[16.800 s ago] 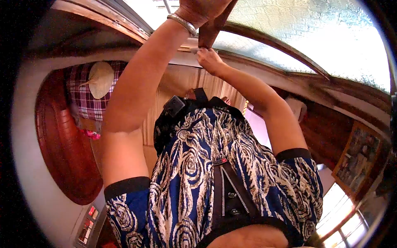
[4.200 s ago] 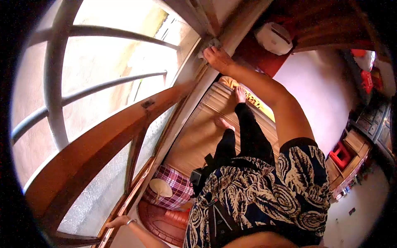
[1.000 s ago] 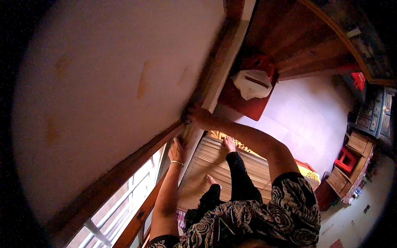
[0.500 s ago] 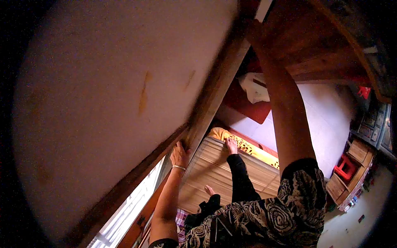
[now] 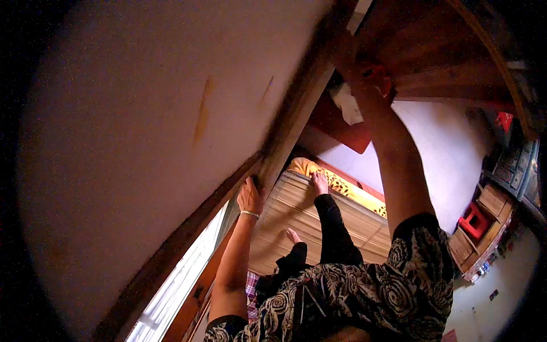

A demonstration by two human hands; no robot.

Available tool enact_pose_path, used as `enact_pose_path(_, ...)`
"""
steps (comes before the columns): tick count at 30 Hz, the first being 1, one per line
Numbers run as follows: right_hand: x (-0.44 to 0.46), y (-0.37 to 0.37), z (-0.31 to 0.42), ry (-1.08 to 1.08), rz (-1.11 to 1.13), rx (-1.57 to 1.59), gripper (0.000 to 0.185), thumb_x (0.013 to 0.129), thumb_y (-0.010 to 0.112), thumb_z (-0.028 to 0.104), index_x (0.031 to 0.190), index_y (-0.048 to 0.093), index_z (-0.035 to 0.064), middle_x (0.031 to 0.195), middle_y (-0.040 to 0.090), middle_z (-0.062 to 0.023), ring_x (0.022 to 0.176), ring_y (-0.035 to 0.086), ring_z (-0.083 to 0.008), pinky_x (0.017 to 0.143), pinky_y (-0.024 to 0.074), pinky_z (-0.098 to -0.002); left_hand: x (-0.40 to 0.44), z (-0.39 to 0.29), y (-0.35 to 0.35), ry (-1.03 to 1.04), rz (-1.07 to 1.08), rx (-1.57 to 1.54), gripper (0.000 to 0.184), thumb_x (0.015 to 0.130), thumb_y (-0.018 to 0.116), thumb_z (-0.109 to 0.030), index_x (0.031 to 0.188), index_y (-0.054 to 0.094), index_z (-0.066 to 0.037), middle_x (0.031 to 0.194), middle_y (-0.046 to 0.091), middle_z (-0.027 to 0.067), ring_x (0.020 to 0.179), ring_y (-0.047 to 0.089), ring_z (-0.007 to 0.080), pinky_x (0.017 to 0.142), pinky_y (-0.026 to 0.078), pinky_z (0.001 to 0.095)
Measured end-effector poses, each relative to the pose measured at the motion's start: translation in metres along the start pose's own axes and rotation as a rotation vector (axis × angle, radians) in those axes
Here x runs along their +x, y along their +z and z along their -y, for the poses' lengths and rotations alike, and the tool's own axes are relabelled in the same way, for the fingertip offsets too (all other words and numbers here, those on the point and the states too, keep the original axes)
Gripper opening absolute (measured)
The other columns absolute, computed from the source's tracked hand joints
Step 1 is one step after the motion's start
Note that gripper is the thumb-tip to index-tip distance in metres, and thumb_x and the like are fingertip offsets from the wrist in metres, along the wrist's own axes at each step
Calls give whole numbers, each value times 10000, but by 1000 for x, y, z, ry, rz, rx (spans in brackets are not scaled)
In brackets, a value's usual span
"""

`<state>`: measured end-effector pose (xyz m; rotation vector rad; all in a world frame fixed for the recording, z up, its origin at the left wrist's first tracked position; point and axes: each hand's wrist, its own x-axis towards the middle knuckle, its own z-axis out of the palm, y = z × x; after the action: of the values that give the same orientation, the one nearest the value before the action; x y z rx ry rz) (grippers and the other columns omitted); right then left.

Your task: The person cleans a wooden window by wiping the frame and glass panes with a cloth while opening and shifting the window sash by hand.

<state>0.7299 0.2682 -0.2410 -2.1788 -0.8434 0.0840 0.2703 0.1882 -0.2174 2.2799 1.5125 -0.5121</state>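
Observation:
A long wooden beam (image 5: 296,122) runs slantwise along the edge of a large, pale, stained panel (image 5: 159,125). My left hand (image 5: 249,198), with a light band at the wrist, is closed against the beam's lower part, its fingers partly hidden. My right hand (image 5: 343,50) reaches up to the beam's upper part, beside a pale strip (image 5: 359,16). Deep shadow hides the right fingers, so I cannot tell how they are placed.
My bare feet (image 5: 320,182) are on a slatted-looking tan mat (image 5: 336,231), by a yellow spotted cloth (image 5: 342,185). A bright window (image 5: 182,273) lies lower left. Dark wooden boards (image 5: 427,62) hang upper right. A red stool (image 5: 474,221) rests on wooden furniture (image 5: 464,248).
My view has shifted slightly. My left hand sits a little higher along the beam, and my right hand appears slightly lower and further left. A red object now shows behind my right forearm.

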Motion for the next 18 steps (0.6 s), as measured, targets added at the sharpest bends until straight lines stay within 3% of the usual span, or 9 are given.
enact_pose_path(12,-195,32,60,-66,97,-86,405,764,489,43,1167,457,58,1182,425,-172,1005,424,-331,798,391,-392,3,6,10,21,-49,-18,482,698,655,-192,1064,376,-51,883,542,227,822,556,391,675,454,449)
enact_pose_path(16,-259,31,86,-207,22,-83,427,756,485,28,1180,443,57,1208,392,-181,1027,404,-340,807,391,-398,7,8,10,18,-20,-26,444,726,616,-183,1071,373,-48,857,550,225,818,556,391,653,457,454)
enact_pose_path(17,-278,34,95,-161,22,39,391,741,492,22,1130,462,49,1152,412,-180,995,416,-344,788,394,-400,7,13,14,14,-18,-25,444,726,616,-183,1071,373,-48,857,550,225,818,556,391,653,457,454)
enact_pose_path(18,-298,41,100,-115,22,161,355,726,499,16,1080,482,42,1097,433,-178,962,429,-348,769,397,-401,9,21,24,103,-89,26,474,784,531,-188,1185,322,-43,860,561,215,776,564,374,605,458,446)
